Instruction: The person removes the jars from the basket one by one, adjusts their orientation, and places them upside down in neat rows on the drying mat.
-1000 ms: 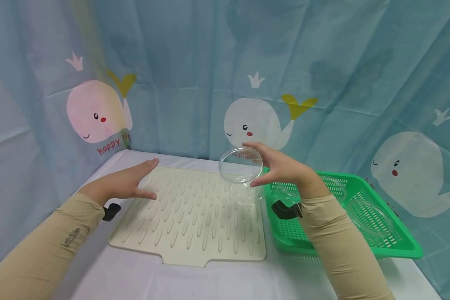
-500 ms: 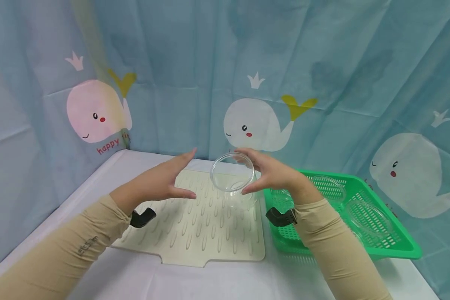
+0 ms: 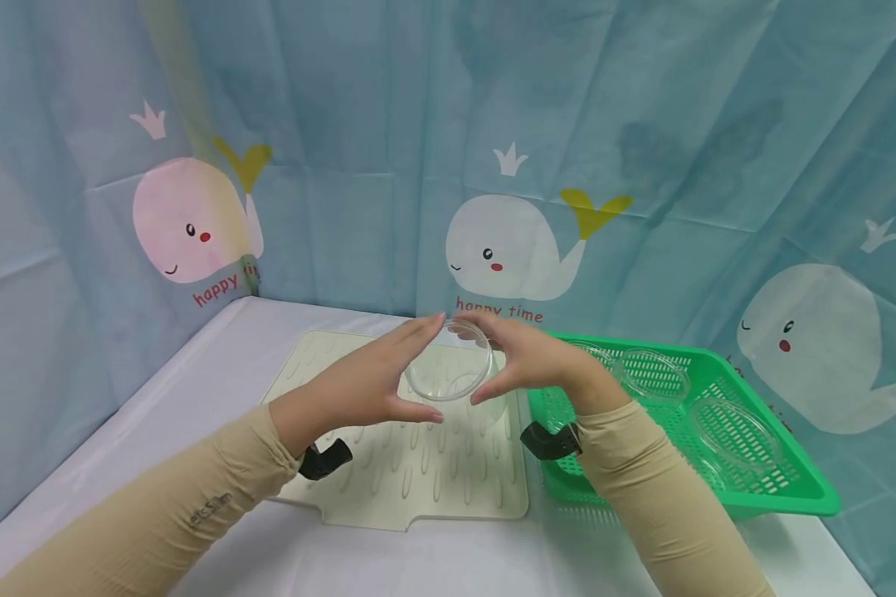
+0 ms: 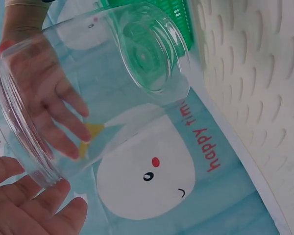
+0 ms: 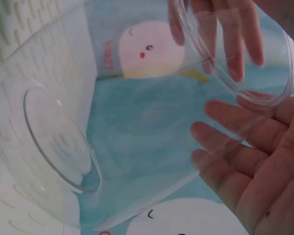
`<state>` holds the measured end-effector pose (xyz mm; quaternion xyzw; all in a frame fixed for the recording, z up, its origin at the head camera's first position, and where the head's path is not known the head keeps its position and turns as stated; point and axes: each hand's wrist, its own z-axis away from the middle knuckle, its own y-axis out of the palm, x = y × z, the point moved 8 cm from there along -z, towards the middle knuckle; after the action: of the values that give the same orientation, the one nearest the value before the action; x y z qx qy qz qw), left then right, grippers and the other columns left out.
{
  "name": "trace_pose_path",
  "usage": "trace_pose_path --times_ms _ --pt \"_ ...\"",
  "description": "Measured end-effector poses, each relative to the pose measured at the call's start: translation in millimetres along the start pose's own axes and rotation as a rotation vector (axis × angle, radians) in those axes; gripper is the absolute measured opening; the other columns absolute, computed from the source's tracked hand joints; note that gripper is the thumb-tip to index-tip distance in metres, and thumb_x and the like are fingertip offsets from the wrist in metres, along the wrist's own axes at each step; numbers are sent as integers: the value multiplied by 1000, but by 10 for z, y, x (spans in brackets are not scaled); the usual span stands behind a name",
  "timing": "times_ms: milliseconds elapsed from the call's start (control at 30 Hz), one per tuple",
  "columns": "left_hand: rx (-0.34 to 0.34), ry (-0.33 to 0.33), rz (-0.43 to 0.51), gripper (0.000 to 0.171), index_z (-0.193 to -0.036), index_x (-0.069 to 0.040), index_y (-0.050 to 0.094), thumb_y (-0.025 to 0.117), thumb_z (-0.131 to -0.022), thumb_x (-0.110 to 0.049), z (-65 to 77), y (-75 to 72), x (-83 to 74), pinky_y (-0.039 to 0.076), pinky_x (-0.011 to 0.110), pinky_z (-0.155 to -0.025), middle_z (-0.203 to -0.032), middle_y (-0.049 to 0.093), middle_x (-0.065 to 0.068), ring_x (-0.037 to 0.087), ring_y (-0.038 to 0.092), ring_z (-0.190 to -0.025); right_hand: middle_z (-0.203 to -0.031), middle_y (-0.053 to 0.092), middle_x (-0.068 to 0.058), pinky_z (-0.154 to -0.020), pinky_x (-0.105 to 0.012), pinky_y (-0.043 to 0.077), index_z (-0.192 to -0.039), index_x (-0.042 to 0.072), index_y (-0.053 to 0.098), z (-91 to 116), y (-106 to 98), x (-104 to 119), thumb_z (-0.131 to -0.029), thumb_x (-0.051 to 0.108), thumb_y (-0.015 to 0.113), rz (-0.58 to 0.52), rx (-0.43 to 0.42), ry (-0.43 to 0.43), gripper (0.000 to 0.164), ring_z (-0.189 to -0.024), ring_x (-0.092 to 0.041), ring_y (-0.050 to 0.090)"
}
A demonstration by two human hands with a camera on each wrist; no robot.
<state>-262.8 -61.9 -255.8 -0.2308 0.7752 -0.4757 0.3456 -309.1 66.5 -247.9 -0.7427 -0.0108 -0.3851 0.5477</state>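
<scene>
A clear see-through jar (image 3: 448, 383) with a thick round rim is held in the air above the cream ridged mat (image 3: 388, 477). Its rim faces up towards me and its round base (image 5: 61, 142) points down. From the right, my right hand (image 3: 533, 361) grips the side of the jar near the rim. My left hand (image 3: 362, 381) curves round the opposite side, its fingertips at the rim in the left wrist view, where the jar (image 4: 112, 63) lies across the picture. Through the clear wall, the right hand's fingers show behind it.
To the right of the mat stands a green perforated basket (image 3: 795, 500) holding several clear round pieces, such as a clear rim (image 3: 735, 435). White cloth (image 3: 216, 381) covers the table. Behind hangs a blue curtain (image 3: 343, 232) printed with whales.
My left hand has moved right from beside the mat's left edge to the jar. My right hand has brought the jar a little left and lower.
</scene>
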Motion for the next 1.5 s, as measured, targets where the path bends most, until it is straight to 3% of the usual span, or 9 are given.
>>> trace_pose_path --times_ms 167,400,767,933,1133,1367,1500 --pt "-21 -15 17 103 -147 -12 15 67 -71 -60 -42 43 -18 33 36 -105 -151 19 -1 16 27 -135 -138 39 5 -107 -34 30 -139 15 32 -7 39 20 -67 35 81 10 19 -26 90 -129 -11 35" --pt "-46 -28 41 102 -145 -10 23 72 -68 -56 -62 54 -36 39 33 -100 -142 31 0 15 38 -126 -141 36 6 -106 -36 30 -141 16 31 -5 57 35 -66 42 80 40 28 11 93 -130 -11 33" --pt "-134 -71 107 103 -145 -13 25 73 -66 -57 -40 -55 60 43 36 -94 -137 36 1 17 43 -119 -147 27 3 -107 -42 28 -145 17 24 22 -34 2 -73 29 77 -38 1 7 90 -133 -19 31" --pt "-195 -97 220 101 -145 -13 25 77 -67 -49 -15 -154 160 47 34 -91 -139 34 4 20 49 -116 -147 29 0 -109 -41 25 -146 18 21 99 -195 -93 -75 22 76 -84 -64 27 90 -132 -22 32" --pt "-267 -120 357 96 -146 -14 21 77 -71 -38 10 -259 268 42 33 -97 -142 31 4 19 36 -128 -145 29 -5 -109 -41 26 -146 21 18 204 -333 -208 -78 12 73 -186 -147 20 88 -132 -29 31" --pt "-396 -152 516 90 -146 -20 22 76 -75 -29 55 -342 384 40 36 -99 -143 30 -2 16 36 -129 -147 25 -9 -108 -42 26 -147 24 13 248 -348 -244 -78 11 73 -291 -196 11 93 -133 -29 30" --pt "-433 -158 608 86 -146 -20 19 72 -79 -26 62 -356 423 38 37 -100 -144 28 -3 15 35 -130 -150 19 -7 -109 -42 25 -147 28 9 231 -318 -239 -77 12 74 -356 -203 9 97 -134 -29 27"
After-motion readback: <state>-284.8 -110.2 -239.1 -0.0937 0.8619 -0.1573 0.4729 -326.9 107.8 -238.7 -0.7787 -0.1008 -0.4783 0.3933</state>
